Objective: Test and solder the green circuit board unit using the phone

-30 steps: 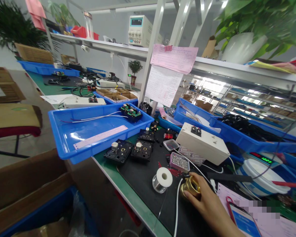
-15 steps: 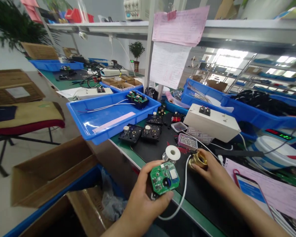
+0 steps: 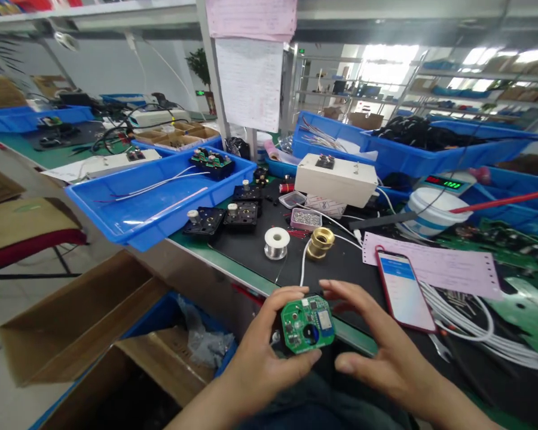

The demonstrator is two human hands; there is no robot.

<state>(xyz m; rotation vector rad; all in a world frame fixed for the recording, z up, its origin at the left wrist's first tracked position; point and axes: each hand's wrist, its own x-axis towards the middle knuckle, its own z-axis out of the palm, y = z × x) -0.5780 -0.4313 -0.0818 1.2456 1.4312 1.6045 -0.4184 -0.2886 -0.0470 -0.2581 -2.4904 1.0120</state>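
Observation:
A green circuit board (image 3: 301, 322) with clipped corners, set on a dark base, is gripped along its left side by my left hand (image 3: 262, 352). My right hand (image 3: 379, 340) is beside the board's right edge, thumb and fingers apart, holding nothing. Beyond both hands, a brass fitting (image 3: 321, 243) stands on the black mat (image 3: 255, 263). A white cable (image 3: 303, 266) runs from beside the fitting down towards the board. Left of the fitting is a spool of solder wire (image 3: 276, 243).
Black housings (image 3: 205, 221) with white knobs sit by a blue tray (image 3: 116, 209). A small box of metal bits (image 3: 306, 218) lies near a white box (image 3: 336, 179). At right are a phone (image 3: 406, 289), coiled white cable (image 3: 484, 334) and a white tub (image 3: 434, 209). Cardboard boxes (image 3: 76, 322) stand below the table's edge.
My right hand has let go of the brass fitting, leaving it on the mat, and has come back beside the circuit board. My left hand still holds the board. The view has swung right.

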